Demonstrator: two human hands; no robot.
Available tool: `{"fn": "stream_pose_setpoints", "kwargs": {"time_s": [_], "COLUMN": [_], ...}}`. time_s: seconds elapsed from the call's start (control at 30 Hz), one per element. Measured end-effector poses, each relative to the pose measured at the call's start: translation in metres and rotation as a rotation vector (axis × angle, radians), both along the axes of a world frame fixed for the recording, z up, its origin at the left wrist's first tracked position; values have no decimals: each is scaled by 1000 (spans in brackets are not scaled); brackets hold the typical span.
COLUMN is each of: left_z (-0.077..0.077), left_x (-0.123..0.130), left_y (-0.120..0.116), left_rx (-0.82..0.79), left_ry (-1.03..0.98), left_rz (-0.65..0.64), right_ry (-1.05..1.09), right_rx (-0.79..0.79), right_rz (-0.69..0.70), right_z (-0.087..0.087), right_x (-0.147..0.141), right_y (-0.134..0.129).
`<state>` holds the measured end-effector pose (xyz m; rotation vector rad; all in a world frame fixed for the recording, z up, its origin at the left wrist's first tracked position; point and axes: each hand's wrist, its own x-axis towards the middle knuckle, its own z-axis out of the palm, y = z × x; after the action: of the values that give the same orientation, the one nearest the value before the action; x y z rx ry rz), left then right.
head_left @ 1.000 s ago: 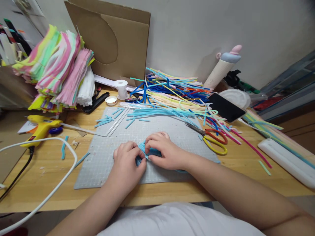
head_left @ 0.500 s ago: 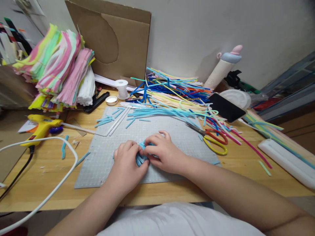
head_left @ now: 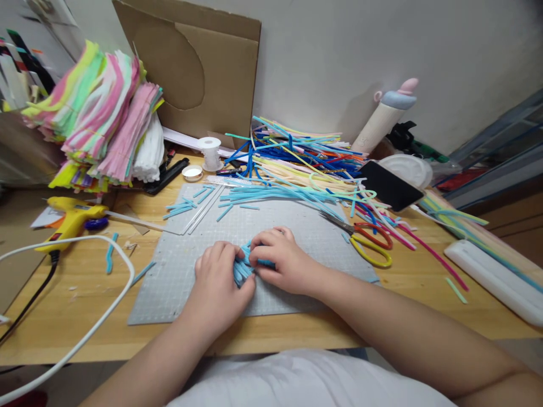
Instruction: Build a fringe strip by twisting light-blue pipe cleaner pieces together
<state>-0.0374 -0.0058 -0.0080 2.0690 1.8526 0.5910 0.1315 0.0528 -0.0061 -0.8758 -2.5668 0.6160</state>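
Both hands meet over the grey cutting mat, around a small bunched piece of light blue pipe cleaners. My left hand wraps its left side, thumb at the near edge. From the right, my right hand grips it with bent fingers. Much of the piece is hidden by the fingers, so its full shape cannot be seen. Cut light blue pipe cleaner pieces lie at the mat's far left, and longer light blue pipe cleaners lie along its far edge.
Scissors with red and yellow handles lie on the right. A yellow glue gun and a white cable are on the left. Behind are pipe cleaner bundles, a thread spool, a phone and a bottle.
My right hand's fingers have shifted slightly on the blue piece, and a bit more of it shows between the hands. Everything else stays in place.
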Motion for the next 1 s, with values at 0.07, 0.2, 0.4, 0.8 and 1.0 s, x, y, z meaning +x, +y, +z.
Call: {"fn": "stream_pose_setpoints", "kwargs": {"time_s": [0.07,0.2,0.4,0.8,1.0], "left_z": [1,2,-1,6,3], "left_x": [0,0,2,-6,-5], "left_y": [0,1,0,0,1], "left_rx": [-5,-9,-3,15,37], "left_ry": [-7,-7,13,16,20], "left_rz": [-5,-4,-4,-30,-19], "right_ry": [1,6,18,2,1], "right_rx": [-5,-19,-37,-41,-38], "right_rz": [1,4,15,14,5], "right_z": [0,1,0,1,1], "right_x": [0,1,1,1,1], "right_y": [0,1,2,2,2]}}
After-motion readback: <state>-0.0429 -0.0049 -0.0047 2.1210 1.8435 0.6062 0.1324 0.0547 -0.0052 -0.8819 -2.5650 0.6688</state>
